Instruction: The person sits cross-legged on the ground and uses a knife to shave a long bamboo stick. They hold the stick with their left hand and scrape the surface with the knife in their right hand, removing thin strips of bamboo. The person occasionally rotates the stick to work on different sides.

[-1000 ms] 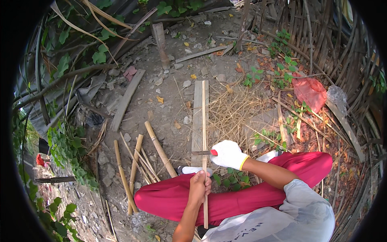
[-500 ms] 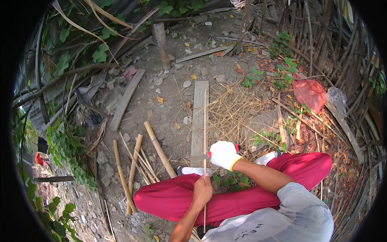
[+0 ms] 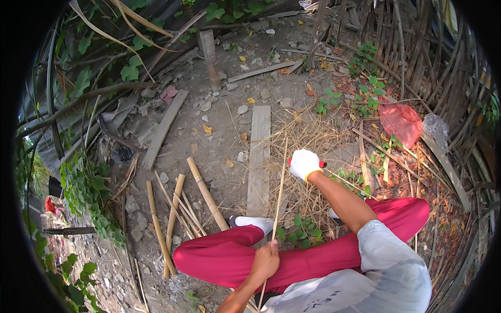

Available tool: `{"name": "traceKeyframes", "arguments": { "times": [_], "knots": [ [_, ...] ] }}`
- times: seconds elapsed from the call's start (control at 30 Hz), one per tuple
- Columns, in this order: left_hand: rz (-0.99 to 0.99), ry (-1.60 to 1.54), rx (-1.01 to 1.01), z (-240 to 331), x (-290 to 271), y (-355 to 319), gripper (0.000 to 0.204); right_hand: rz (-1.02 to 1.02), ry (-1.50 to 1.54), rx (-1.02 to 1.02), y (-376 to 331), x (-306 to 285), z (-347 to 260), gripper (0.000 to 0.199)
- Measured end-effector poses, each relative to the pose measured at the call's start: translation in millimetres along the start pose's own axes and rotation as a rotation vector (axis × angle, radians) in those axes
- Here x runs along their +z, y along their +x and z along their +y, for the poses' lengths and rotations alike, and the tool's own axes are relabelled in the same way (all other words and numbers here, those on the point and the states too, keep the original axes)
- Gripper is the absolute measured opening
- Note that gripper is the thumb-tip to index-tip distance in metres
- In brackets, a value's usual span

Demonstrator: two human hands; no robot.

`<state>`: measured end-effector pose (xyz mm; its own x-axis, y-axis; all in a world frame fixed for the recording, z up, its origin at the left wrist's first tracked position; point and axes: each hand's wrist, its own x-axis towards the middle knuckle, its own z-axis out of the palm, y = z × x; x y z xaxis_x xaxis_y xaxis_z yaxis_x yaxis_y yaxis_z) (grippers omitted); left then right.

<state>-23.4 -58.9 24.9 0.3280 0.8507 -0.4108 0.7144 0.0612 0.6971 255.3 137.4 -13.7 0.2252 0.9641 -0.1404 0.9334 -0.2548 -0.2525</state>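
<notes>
The thin pale strip (image 3: 281, 193) slanted up from the person's lap, its upper end over the scattered dry straw (image 3: 308, 133) and its lower end beyond the hand beside the shirt (image 3: 334, 287). The left hand (image 3: 266, 260), bare, was closed around it, thumb uppermost, in front of the magenta trousers (image 3: 318, 258). The right hand (image 3: 304, 164), in a white glove, was gripping a tool with a red handle (image 3: 322, 164), just beside the strip near its upper end; whether the tool touched the strip could not be told. A flat grey plank (image 3: 260, 151) lay on the ground left of the strip, near a white shoe (image 3: 253, 223). Further left lay a thick bamboo piece (image 3: 207, 193) and several thinner sticks, with a weathered board (image 3: 166, 128) beyond them. Well off to the right, a red plastic bag (image 3: 401, 122) lay beside crumpled clear plastic (image 3: 436, 129).
</notes>
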Motion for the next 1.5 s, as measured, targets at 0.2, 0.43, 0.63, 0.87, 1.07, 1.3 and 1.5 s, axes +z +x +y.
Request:
{"name": "traceKeyframes", "arguments": {
  "times": [0.2,0.43,0.63,0.87,1.07,1.3,1.5],
  "knots": [
    [-0.047,-0.003,-0.063,-12.3,-15.1,-45.9,0.044,0.119,-0.02,0.164,46.1,-8.6,47.8,0.026],
    [0.017,-0.164,0.015,-47.5,-23.6,-81.6,0.04,0.148,-0.164,0.262,40.5,-8.9,127.1,0.023],
    [-0.129,-0.619,-0.088,-34.1,-16.5,-48.3,0.032,0.061,0.14,0.197,-16.4,-24.8,101.9,0.031],
    [-0.143,-0.764,-0.148,2.3,-30.6,-11.0,0.031,-0.017,0.245,-0.205,-99.1,-65.8,7.2,0.034],
    [0.027,-0.546,0.038,-14.3,-9.6,14.3,0.037,-0.164,0.134,-0.33,-119.9,-52.5,-44.8,0.028],
    [0.335,0.057,0.222,1.0,-1.7,20.1,0.029,-0.182,0.115,-0.319,-117.0,-33.7,-54.2,0.025],
    [0.303,0.108,0.247,10.1,3.9,21.8,0.021,-0.179,0.084,-0.252,-114.1,-19.9,-46.8,0.026]
  ]
}}
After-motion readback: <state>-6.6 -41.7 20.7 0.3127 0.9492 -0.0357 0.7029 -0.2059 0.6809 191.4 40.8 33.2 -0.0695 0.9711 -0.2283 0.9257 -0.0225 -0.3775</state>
